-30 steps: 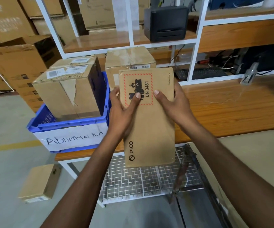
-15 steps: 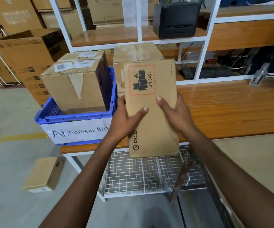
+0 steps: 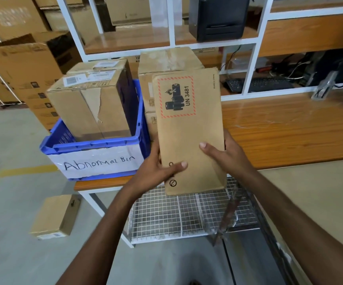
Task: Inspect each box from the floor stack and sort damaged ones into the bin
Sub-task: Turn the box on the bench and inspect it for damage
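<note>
The bench (image 3: 289, 128) runs across in front of you, with the floor (image 3: 8, 202) to its left. The blue bin (image 3: 92, 144) sits on the bench's left end, marked "Abnormal Bin". Two cartons already fill much of it: a torn box (image 3: 80, 114) at the front and a second box (image 3: 102, 65) behind it, both rising well above the rim. Just right of the bin, a plain carton (image 3: 166, 60) stands on the bench.

You hold the flat box (image 3: 189, 130) upright over the bench's front edge, its long axis near vertical and its battery-label face towards you. It hides most of the plain carton. The bin lies to the left of this box, just beside your left hand (image 3: 156, 173), so that hand is the nearer one for a drop there. The two cartons in the bin would crowd it.

Your left hand grips the lower left edge, thumb across the front. Your right hand (image 3: 230, 159) grips the lower right edge the same way. The face you see looks undamaged; the back is hidden.

One small box (image 3: 53, 217) lies on the floor, down to your left.
</note>
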Motion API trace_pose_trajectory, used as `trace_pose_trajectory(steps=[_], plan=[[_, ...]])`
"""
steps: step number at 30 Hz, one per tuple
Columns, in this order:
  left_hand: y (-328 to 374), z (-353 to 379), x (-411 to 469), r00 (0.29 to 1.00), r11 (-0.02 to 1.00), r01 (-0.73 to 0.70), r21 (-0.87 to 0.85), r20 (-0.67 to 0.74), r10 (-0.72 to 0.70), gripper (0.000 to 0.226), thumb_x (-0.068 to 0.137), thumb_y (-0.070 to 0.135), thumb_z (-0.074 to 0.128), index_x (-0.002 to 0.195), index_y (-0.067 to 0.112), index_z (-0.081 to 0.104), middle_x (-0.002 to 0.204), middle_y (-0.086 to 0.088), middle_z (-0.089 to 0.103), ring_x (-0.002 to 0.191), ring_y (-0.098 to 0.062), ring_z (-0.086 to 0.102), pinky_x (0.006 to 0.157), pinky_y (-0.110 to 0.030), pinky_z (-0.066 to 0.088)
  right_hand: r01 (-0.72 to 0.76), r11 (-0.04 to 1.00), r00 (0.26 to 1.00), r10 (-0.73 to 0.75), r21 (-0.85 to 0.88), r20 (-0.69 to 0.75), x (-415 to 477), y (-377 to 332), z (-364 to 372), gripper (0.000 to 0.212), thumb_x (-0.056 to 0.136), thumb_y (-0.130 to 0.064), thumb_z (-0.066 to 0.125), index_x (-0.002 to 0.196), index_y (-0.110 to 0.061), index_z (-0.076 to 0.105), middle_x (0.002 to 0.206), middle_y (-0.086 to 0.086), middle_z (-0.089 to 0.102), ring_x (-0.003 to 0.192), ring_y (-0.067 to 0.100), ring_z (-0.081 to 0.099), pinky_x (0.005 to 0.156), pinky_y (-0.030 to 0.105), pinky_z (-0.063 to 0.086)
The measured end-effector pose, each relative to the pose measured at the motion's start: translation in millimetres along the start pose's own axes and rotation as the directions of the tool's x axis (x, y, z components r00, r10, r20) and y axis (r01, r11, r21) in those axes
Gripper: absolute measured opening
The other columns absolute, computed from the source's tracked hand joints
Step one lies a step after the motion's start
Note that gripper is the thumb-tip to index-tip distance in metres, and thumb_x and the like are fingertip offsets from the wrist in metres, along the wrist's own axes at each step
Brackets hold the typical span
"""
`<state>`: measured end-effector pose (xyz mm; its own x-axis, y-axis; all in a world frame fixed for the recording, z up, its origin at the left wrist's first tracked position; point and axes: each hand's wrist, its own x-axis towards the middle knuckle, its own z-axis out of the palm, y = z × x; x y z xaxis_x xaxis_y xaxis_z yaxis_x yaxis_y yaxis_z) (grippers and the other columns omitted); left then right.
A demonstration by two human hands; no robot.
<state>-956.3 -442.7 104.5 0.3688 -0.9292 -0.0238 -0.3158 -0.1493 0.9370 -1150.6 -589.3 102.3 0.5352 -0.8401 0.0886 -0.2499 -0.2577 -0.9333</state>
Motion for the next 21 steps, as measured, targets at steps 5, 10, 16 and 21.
trace_pose_trajectory(steps=[5, 10, 16, 21], plan=[[-0.1, 16.8, -15.3, 0.992, 0.999, -0.052, 0.002, -0.115, 0.052, 0.073, 0.087, 0.061, 0.076, 0.150, 0.044, 0.044, 0.127, 0.026, 0.069, 0.113, 0.007, 0.066, 0.098, -0.033, 0.059, 0.020, 1.000, 0.999, -0.020, -0.006, -0.044, -13.5, -3.5, -5.3, 0.069, 0.078, -0.064, 0.074, 0.139, -0.039, 0.053, 0.122, -0.018, 0.070, 0.111, 0.007, 0.067, 0.097, 0.044, 0.056], [2.5, 14.5, -7.6, 0.981, 1.000, -0.004, 0.026, -0.195, 0.009, 0.064, 0.082, 0.081, 0.064, 0.136, 0.047, 0.059, 0.121, 0.024, 0.073, 0.114, -0.002, 0.069, 0.101, -0.044, 0.057, -0.001, 1.000, 0.998, 0.000, -0.010, -0.063, -11.0, -10.0, -6.0, 0.061, 0.080, -0.068, 0.071, 0.132, -0.039, 0.058, 0.117, -0.020, 0.072, 0.109, 0.006, 0.068, 0.096, 0.042, 0.056], [-7.7, 16.9, -0.7, 0.974, 0.991, 0.026, 0.128, -0.225, 0.004, 0.059, 0.085, 0.080, 0.060, 0.135, 0.049, 0.060, 0.118, 0.024, 0.074, 0.110, -0.002, 0.069, 0.100, -0.045, 0.056, -0.057, 0.997, 0.992, 0.049, -0.061, -0.119, -8.9, 6.0, 7.6, 0.043, 0.090, -0.054, 0.076, 0.126, -0.034, 0.061, 0.106, -0.026, 0.069, 0.100, -0.006, 0.063, 0.082, 0.029, 0.051], [-0.6, 4.5, 2.1, 0.997, 1.000, 0.011, -0.015, -0.083, -0.012, 0.076, 0.085, 0.068, 0.075, 0.150, 0.061, 0.036, 0.138, 0.025, 0.064, 0.127, -0.001, 0.061, 0.107, -0.043, 0.054, -0.110, 0.978, 0.993, 0.102, 0.176, 0.054, -3.0, 5.2, -0.1, 0.082, 0.073, -0.046, 0.082, 0.147, -0.033, 0.049, 0.128, -0.013, 0.068, 0.111, 0.006, 0.068, 0.089, 0.031, 0.055]])
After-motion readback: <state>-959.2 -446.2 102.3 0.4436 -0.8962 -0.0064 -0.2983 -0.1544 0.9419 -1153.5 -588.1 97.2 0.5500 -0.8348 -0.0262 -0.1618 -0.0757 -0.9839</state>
